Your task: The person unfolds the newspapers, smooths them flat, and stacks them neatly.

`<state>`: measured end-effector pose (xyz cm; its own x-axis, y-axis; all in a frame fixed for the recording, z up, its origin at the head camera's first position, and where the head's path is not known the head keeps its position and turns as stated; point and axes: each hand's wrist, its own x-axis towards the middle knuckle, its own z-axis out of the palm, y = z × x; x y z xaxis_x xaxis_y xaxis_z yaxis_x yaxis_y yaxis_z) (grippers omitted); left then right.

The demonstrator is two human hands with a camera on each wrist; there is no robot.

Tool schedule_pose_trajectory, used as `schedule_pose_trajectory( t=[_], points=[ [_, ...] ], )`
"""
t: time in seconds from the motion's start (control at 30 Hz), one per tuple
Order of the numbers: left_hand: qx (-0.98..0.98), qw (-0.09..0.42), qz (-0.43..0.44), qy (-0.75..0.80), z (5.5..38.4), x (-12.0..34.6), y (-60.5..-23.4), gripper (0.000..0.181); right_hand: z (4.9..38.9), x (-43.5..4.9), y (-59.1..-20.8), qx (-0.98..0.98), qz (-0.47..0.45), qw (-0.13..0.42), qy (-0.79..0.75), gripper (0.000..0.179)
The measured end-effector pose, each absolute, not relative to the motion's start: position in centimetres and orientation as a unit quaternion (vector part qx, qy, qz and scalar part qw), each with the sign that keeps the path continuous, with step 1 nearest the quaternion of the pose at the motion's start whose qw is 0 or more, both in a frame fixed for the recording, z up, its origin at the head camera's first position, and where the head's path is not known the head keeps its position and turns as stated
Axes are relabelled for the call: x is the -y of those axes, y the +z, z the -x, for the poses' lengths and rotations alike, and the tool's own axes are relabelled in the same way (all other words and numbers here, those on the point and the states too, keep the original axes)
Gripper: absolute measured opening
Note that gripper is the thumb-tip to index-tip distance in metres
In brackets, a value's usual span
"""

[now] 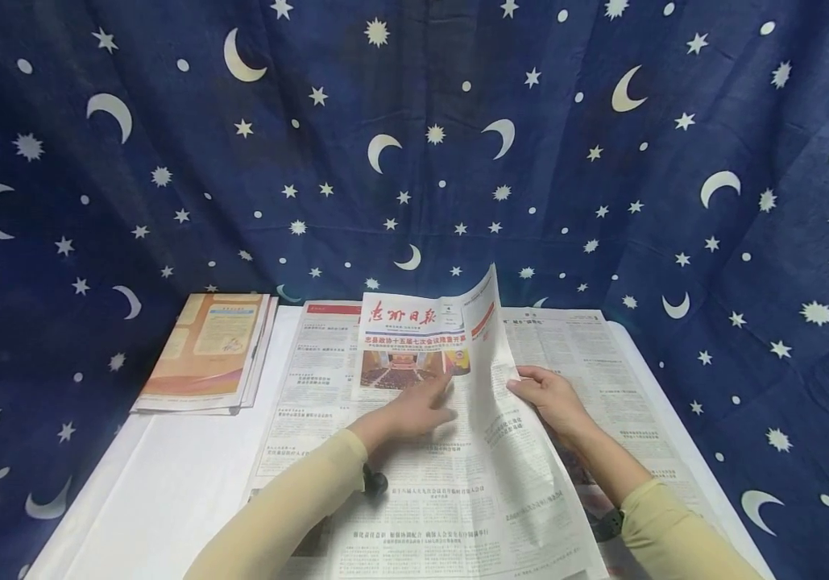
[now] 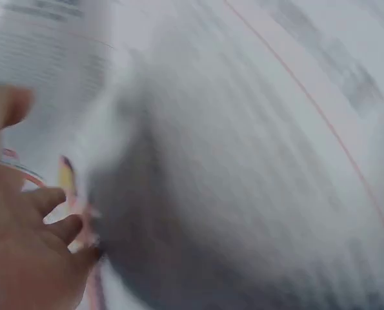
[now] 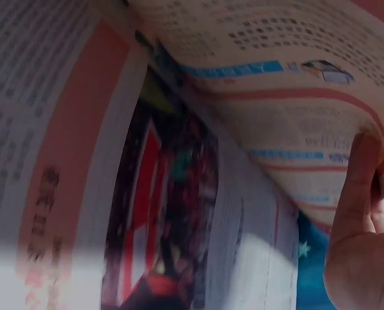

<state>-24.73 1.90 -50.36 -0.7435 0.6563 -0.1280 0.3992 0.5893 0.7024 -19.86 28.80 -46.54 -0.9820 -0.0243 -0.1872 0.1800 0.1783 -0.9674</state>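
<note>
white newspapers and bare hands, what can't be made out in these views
Head view: body text of the white newspaper with red masthead, too small.
Head view: middle of the spread white newspaper beneath, hidden by the upper one.
Left wrist view: print on the lifted white page, blurred.
Left wrist view: part of the bare left hand, cut by the left edge.
Right wrist view: part of the bare right hand, cut by the right edge.

Orange-topped paper stack (image 1: 200, 350) on white table (image 1: 149, 483), far left; navy moon-and-star curtain (image 1: 414, 97) behind.

Head view above newspaper (image 1: 472, 463), wrist views close
</note>
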Motion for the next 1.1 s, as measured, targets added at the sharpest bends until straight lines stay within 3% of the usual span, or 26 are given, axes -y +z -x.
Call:
schedule_pose_trajectory(
  t=[0.13,0.3,0.6,0.8,0.97,1.1],
  points=[
    [-0.78,0.225,-0.228,0.538,24.6,-2.8,-48.0,0.082,20.2,-27.4,-46.1,-0.774,-0.052,0.067,-0.627,0.053],
    [-0.706,0.244,-0.159,0.646,24.4,-4.6,-45.6,0.087,20.6,-25.5,-45.6,-0.782,-0.032,0.058,-0.62,0.05],
    [-0.75,0.166,-0.091,0.633,24.5,-5.2,-45.3,0.08,20.7,-22.4,-46.1,-0.781,0.003,0.04,-0.623,0.04],
    [-0.742,0.167,-0.106,0.641,23.9,-4.3,-46.0,0.066,20.0,-21.5,-47.0,-0.795,-0.018,0.033,-0.605,0.031],
    [-0.732,0.171,-0.1,0.652,23.8,-3.9,-45.9,0.078,20.1,-20.8,-47.1,-0.808,-0.011,0.019,-0.589,0.03],
    [-0.766,0.148,-0.111,0.616,24.4,-3.8,-45.6,0.076,20.5,-20.9,-46.8,-0.803,-0.016,0.029,-0.594,0.024]
  ],
)
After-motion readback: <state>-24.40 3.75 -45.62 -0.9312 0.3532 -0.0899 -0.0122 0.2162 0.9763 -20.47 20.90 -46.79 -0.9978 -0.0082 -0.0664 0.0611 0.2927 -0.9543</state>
